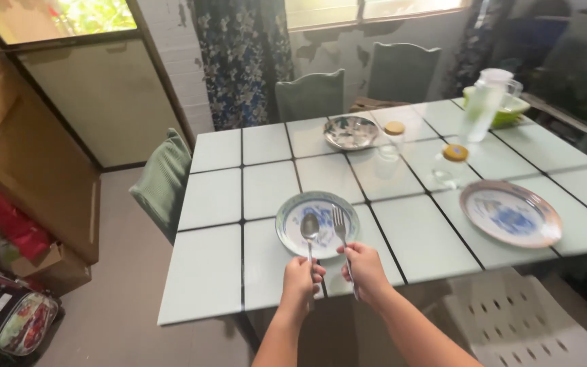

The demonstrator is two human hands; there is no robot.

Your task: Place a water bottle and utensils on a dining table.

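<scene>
The left hand [300,277] is closed around the handle of a spoon [309,231], and the right hand [363,269] is closed around the handle of a fork [340,234]. Both hands sit at the near edge of the counter [205,272], just beside each other. The spoon's bowl and the fork's tines lie side by side on a blue-patterned plate [290,238] at 12 o'clock from the hands, spoon to the left, fork to the right.

At 3 o'clock from that plate lies a second, larger plate [511,213] with an orange rim, well apart. At 12 o'clock, farther back, sits a metal dish [351,132]. 2 clear jars with yellow lids [454,153] stand between the plates and the far edge. At 2 o'clock stands a clear pitcher [487,102] in front of a green bowl [518,109]. Green chairs [164,180] ring the counter.
</scene>
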